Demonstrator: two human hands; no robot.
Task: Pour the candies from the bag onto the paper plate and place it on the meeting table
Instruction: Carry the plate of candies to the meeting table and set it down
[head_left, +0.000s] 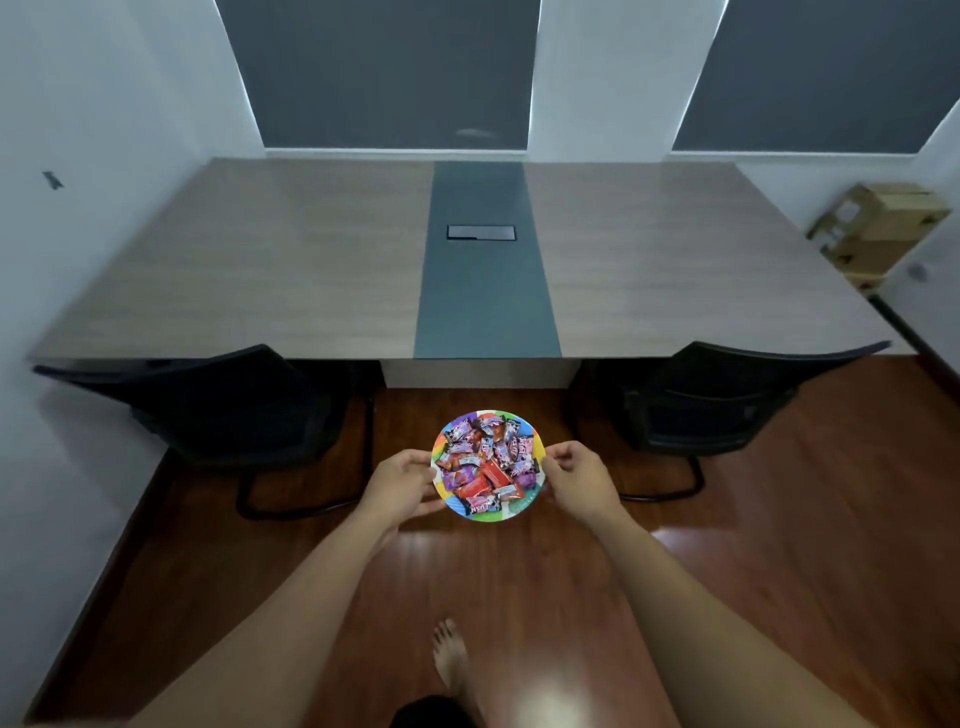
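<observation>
A round paper plate (528, 503) with a rainbow-coloured rim is held level in the air above the wooden floor. It carries a heap of wrapped candies (487, 463) in pink, purple and red. My left hand (402, 484) grips the plate's left rim and my right hand (577, 479) grips its right rim. The meeting table (260, 270), wood-grain with a dark grey centre strip, stands just beyond the plate. No candy bag is in view.
Two black office chairs (244, 410) (722, 400) are tucked at the table's near edge, left and right of the plate. A cable hatch (481, 232) sits in the table's centre strip. Cardboard boxes (872, 228) are stacked at the right wall. My bare foot (449, 657) is on the floor.
</observation>
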